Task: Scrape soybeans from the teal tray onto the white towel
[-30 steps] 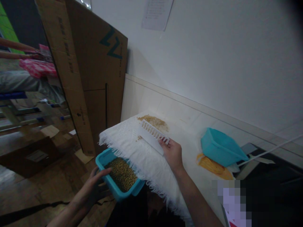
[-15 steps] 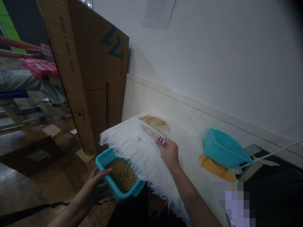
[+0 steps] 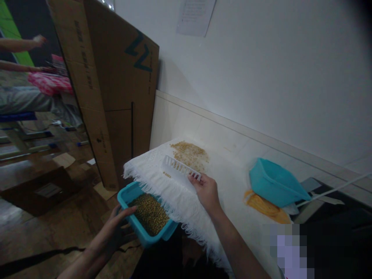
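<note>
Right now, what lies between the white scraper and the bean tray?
In the head view, only fringed cloth, with a few grains by the scraper; its fringe overhangs the tray.

Counter (image 3: pixel 229 174): pale surface, set against the wall. A white fringed cloth (image 3: pixel 162 186) covers its left end, with the fringe hanging over the near edge. On the cloth, a tan grain pile (image 3: pixel 190 152) lies at the far side. A white slotted scraper (image 3: pixel 180 170) touches the cloth just near of it, with loose grains (image 3: pixel 167 175) beside. To the right, a teal bin (image 3: pixel 276 182) sits tilted against a yellow heap (image 3: pixel 261 203).
</note>
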{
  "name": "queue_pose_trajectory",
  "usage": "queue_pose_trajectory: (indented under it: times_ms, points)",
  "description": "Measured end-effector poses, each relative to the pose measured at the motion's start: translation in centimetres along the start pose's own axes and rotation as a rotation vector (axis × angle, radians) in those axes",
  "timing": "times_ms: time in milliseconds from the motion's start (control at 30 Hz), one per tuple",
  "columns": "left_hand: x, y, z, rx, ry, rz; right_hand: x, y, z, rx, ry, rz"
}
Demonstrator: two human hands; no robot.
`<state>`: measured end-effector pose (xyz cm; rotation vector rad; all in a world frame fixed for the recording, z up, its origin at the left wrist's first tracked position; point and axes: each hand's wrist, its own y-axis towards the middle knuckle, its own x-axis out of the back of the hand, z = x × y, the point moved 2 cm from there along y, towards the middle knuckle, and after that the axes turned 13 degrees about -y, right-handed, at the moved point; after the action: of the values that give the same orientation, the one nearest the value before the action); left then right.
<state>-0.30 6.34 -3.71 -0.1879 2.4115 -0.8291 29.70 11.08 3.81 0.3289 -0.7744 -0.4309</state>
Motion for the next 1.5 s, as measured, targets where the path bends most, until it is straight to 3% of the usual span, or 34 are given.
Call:
queue_pose_trajectory:
  times_ms: [533,767,1200,1500]
  points:
    - [0.4,0.3,-0.2,-0.024,0.027,-0.002,0.7,-1.7,0.4,0.015,0.210,0.082]
    - [0.2,0.1,-0.1,-0.003,0.010,0.009,1.5,-2.4,-0.1,0.041,0.214,0.178]
    - [0.3,0.3,-0.1,-0.008,0.016,-0.002,2.4,-4.9,2.1,0.211,0.128,0.169]
    - [0.2,0.1,0.0,-0.013,0.050,-0.004,3.0,-6.5,3.0,0.291,0.128,0.078]
